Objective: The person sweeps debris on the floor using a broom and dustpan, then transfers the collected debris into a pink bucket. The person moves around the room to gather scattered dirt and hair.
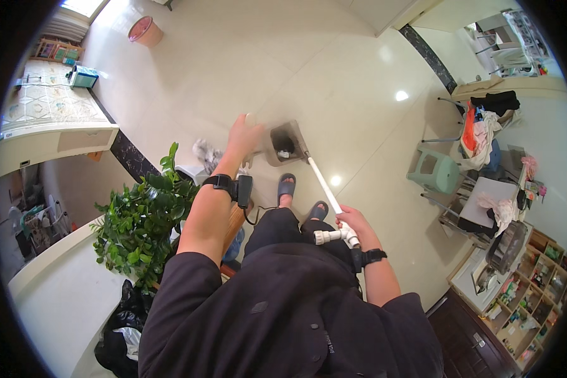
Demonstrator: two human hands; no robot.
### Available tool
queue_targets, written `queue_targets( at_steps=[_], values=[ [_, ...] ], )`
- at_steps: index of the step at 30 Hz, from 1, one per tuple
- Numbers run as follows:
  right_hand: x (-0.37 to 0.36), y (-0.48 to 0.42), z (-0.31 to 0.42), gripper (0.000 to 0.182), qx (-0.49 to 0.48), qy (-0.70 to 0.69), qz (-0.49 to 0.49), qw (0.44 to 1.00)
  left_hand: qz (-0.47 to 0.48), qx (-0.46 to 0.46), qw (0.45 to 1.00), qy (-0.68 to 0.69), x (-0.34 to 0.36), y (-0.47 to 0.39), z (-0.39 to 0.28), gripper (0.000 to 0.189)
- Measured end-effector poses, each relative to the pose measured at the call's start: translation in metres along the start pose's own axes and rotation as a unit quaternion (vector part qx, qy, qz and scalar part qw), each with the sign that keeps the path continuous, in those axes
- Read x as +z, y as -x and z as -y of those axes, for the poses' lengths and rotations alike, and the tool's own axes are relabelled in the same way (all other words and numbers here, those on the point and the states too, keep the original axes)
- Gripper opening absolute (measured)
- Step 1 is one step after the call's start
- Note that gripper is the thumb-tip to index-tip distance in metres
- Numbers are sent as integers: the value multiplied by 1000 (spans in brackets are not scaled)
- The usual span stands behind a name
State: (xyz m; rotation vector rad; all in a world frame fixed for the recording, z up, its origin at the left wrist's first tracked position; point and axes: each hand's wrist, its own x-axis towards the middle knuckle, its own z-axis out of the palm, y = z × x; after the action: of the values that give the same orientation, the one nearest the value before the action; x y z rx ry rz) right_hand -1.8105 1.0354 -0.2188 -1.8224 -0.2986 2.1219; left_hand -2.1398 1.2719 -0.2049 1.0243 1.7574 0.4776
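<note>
My right hand (352, 219) grips the white plastic pipe handle (322, 182) of a long-handled dustpan, just above a white T-shaped pipe fitting (330, 236). The dustpan (298, 134) rests in front of my feet, blurred at its edges. Inside it lie a dark clump (282, 141) and a white scrap (283, 154). Left of the pan, my left hand (243, 134) is raised with its fingers curled and smeared by motion. A pale spot shows at its fingertips, but whether it holds something is unclear. Beyond that forearm is a grey-and-white fluffy thing (209, 155), partly hidden.
A leafy green plant (141, 227) stands close on my left, with a black plastic bag (123, 326) behind it. Further off are a pink bucket (146, 32) and a teal box (83, 76). On the right stand a green plastic stool (433, 170) and a chair heaped with clothes (483, 127).
</note>
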Motion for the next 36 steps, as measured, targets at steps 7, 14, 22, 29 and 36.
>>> queue_targets(
  at_steps=[7, 14, 22, 29, 36],
  values=[
    [-37, 92, 41, 46, 19, -127, -45, 991, 12, -21, 1000, 4, -12, 14, -5, 42],
    [-73, -14, 27, 24, 52, -270, 16, 961, -31, 120, 992, -1, 7, -23, 26, 36],
    [-68, 28, 56, 23, 81, -328, 0, 941, -50, 89, 995, -16, -6, -9, 30, 33],
    [-90, -59, 18, 23, 66, -291, -114, 948, -17, 50, 999, -10, 4, -12, 6, 41],
    [-95, 57, 48, 26, 78, -369, -103, 921, -24, 16, 1000, -7, -2, -13, 15, 43]
  ],
)
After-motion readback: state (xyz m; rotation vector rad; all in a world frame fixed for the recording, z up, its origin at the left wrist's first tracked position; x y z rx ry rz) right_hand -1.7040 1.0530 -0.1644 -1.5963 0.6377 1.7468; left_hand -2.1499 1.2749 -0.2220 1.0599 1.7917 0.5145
